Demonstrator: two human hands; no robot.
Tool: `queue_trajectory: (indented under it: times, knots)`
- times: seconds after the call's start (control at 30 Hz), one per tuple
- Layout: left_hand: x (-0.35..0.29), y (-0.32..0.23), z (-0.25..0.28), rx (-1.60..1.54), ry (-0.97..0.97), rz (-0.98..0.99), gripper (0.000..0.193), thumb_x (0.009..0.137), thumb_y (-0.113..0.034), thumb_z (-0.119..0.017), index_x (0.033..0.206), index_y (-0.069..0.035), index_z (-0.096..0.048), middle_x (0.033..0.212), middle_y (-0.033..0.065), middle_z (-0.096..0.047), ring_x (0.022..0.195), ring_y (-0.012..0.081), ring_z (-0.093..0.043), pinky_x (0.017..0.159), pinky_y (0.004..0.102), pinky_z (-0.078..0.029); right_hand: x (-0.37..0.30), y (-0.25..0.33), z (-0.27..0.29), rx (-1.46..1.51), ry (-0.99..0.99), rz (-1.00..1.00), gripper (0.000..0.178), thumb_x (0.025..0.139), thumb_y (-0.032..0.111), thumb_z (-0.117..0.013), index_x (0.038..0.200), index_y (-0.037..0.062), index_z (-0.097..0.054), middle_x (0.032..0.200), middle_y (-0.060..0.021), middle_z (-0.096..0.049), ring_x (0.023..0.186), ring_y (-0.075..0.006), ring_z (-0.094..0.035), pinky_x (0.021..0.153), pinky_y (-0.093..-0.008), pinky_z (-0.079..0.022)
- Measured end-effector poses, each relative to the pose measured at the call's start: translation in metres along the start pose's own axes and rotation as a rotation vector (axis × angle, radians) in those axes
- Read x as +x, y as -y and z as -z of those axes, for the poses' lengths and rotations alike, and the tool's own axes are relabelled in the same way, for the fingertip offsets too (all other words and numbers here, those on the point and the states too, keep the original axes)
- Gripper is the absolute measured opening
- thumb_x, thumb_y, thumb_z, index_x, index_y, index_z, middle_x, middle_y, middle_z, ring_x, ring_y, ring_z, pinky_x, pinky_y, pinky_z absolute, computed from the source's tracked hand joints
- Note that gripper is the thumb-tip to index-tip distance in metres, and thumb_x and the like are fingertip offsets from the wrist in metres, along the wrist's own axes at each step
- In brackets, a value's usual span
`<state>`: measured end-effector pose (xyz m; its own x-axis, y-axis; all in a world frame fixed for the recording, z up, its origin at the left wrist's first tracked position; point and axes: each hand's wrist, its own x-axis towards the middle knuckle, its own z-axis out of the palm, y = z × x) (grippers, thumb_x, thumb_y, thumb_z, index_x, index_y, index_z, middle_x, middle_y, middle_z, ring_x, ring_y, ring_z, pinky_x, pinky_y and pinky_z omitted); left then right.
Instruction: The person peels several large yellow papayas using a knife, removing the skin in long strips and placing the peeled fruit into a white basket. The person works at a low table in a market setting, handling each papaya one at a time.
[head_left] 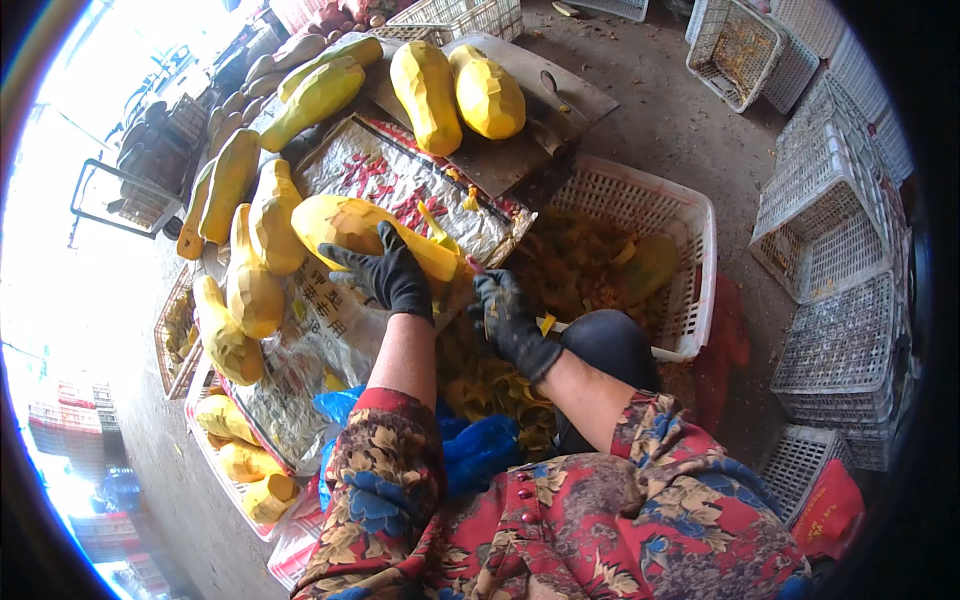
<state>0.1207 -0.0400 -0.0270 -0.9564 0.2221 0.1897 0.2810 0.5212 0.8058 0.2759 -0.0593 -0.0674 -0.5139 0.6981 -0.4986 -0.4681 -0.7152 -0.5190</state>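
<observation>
Squash (345, 217) looked heavy, stiff (likely slick where peeled), best held mid-body; left hand (390, 275) clasped it, right hand (507, 320) curled around a mostly hidden tool (474, 264).

- On the floor (640, 110), toward its right edge, there are pale plastic crates (835, 345), some stacked.
- Near its far right corner, one tilted crate (750, 85) has orange-brown bits inside.
- At the near right corner lies a red plastic piece (832, 510).
- Along the left edge stands a metal-framed cart (92, 165).
</observation>
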Motion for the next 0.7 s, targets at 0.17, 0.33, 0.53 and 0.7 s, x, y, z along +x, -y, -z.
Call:
queue_trajectory:
  times: [0.17,0.33,0.53,0.7]
  knots:
    - [-0.001,0.003,0.002,-0.036,0.045,-0.012,0.104,0.085,-0.052,-0.064,0.156,-0.016,0.002,0.156,0.0288,-0.018,0.144,0.0438,-0.022,0.116,0.0464,-0.021,0.021,-0.021,-0.015,-0.254,0.039,0.283,0.011,0.101,0.030,-0.050,0.102,0.0205,-0.056,0.073,0.0099,-0.048,0.054,-0.0048,-0.049,0.046,-0.0214,-0.039]
    - [0.001,0.004,-0.004,0.014,-0.009,-0.047,0.102,0.086,-0.053,-0.063,0.156,-0.016,0.001,0.156,0.0295,-0.017,0.143,0.0439,-0.024,0.115,0.0459,-0.023,-0.032,-0.035,0.010,0.700,0.441,-0.425,0.008,0.101,0.025,-0.048,0.099,0.0184,-0.053,0.067,0.0108,-0.045,0.049,-0.0026,-0.043,0.045,-0.0187,-0.040]
    - [0.001,0.001,-0.005,0.057,0.001,0.038,0.098,0.087,-0.055,-0.059,0.156,-0.019,0.000,0.155,0.0339,-0.011,0.142,0.0472,-0.024,0.115,0.0493,-0.023,0.003,-0.016,-0.016,-0.389,0.116,0.507,0.027,0.094,0.005,-0.051,0.120,0.0098,-0.049,0.088,-0.0031,-0.057,0.070,-0.0091,-0.056,0.060,-0.0226,-0.046]
    - [0.000,-0.004,-0.005,0.097,0.022,0.069,0.096,0.088,-0.054,-0.059,0.156,-0.022,0.001,0.156,0.0350,-0.004,0.142,0.0491,-0.023,0.115,0.0501,-0.023,-0.022,-0.055,0.001,-1.074,0.033,0.993,0.025,0.095,0.009,-0.055,0.119,0.0102,-0.050,0.088,-0.0034,-0.060,0.070,-0.0157,-0.058,0.062,-0.0291,-0.048]
